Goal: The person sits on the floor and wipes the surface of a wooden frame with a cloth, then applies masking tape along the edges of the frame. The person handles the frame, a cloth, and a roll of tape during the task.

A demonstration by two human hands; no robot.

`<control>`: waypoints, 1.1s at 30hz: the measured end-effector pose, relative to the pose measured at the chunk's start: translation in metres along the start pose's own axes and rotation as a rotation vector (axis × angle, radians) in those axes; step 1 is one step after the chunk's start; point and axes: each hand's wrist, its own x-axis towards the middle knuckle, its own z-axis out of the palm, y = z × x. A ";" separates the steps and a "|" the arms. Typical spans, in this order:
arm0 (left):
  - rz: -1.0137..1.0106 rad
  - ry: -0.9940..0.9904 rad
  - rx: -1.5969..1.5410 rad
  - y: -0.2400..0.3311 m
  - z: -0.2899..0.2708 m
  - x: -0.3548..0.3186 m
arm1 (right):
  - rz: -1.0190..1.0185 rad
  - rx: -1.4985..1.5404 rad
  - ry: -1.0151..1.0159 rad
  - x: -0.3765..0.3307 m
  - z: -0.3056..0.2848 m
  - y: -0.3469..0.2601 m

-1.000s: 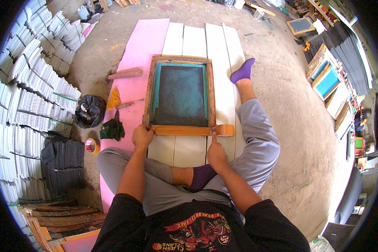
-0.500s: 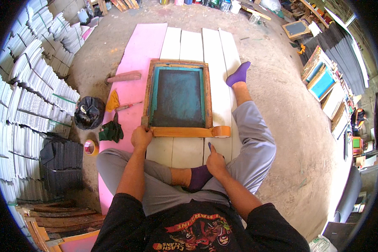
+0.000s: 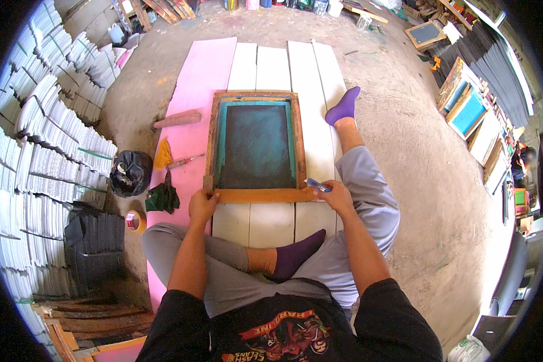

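A wooden-framed screen point(image 3: 256, 145) with a dark middle and teal border lies flat in front of me. Along its near edge runs a strip of brown packing tape point(image 3: 259, 195). My left hand point(image 3: 203, 205) pinches the strip's left end at the near left corner of the frame. At the right end my right hand point(image 3: 338, 196) grips a blue and white utility knife point(image 3: 317, 184), its tip beside the near right corner. The tape roll is hidden around the right hand.
White and pink boards point(image 3: 202, 72) lie under the frame. On the pink one are a rolled pinkish bundle point(image 3: 178, 119), a yellow cloth point(image 3: 163, 154), a screwdriver-like tool point(image 3: 185, 161) and a dark green cloth point(image 3: 163, 196). A black bag point(image 3: 130, 173) and tape roll point(image 3: 135, 221) stand left.
My right hand has risen from near my foot to the tape's right end, bringing the knife there. The tape roll, visible before, is now covered. My left hand stays at the left end.
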 end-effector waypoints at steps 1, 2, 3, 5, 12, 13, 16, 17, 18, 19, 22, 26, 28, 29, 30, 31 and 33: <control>-0.016 -0.002 -0.031 0.000 -0.004 -0.002 | 0.047 -0.003 -0.068 0.002 -0.004 -0.001; -0.013 -0.007 -0.039 -0.005 -0.001 -0.001 | 0.095 -0.010 -0.134 0.004 -0.008 -0.002; -0.010 -0.012 -0.048 -0.014 0.003 0.004 | 0.122 0.021 -0.176 0.004 -0.012 -0.001; 0.009 -0.028 -0.084 -0.022 0.005 0.009 | 0.183 0.140 -0.255 0.002 -0.024 0.001; -0.033 -0.241 -0.276 0.003 -0.036 0.011 | 0.278 0.585 -0.466 -0.004 -0.074 -0.012; -0.028 -0.259 -0.282 0.012 -0.047 0.011 | 0.264 0.607 -0.472 -0.001 -0.076 -0.014; 0.022 -0.268 -0.486 0.003 -0.073 0.027 | 0.203 0.673 -0.450 0.009 -0.078 -0.022; 0.067 -0.243 -0.507 0.016 -0.084 0.032 | 0.178 0.690 -0.430 0.012 -0.079 -0.022; 0.113 -0.218 -0.528 0.028 -0.100 0.036 | 0.138 0.700 -0.412 0.016 -0.077 -0.021; 0.171 -0.207 -0.557 0.048 -0.114 0.042 | 0.123 0.706 -0.371 0.017 -0.084 -0.018; 0.158 -0.160 -0.463 0.060 -0.189 0.058 | 0.054 0.761 -0.326 0.036 -0.073 -0.022; 0.268 -0.118 -0.232 0.109 -0.245 0.077 | -0.030 0.734 -0.166 0.058 -0.052 -0.018; 0.348 -0.119 -0.062 0.144 -0.261 0.080 | -0.088 0.567 0.003 0.078 -0.023 -0.015; 0.367 -0.122 -0.009 0.162 -0.263 0.080 | -0.111 0.454 0.108 0.088 -0.010 -0.010; 0.389 -0.123 0.044 0.183 -0.265 0.079 | -0.152 0.295 0.244 0.099 0.003 -0.003; 0.395 -0.112 0.106 0.198 -0.271 0.075 | -0.148 0.248 0.271 0.104 0.011 -0.010; 0.513 -0.037 0.245 0.215 -0.281 0.071 | -0.138 0.148 0.333 0.113 0.021 -0.023</control>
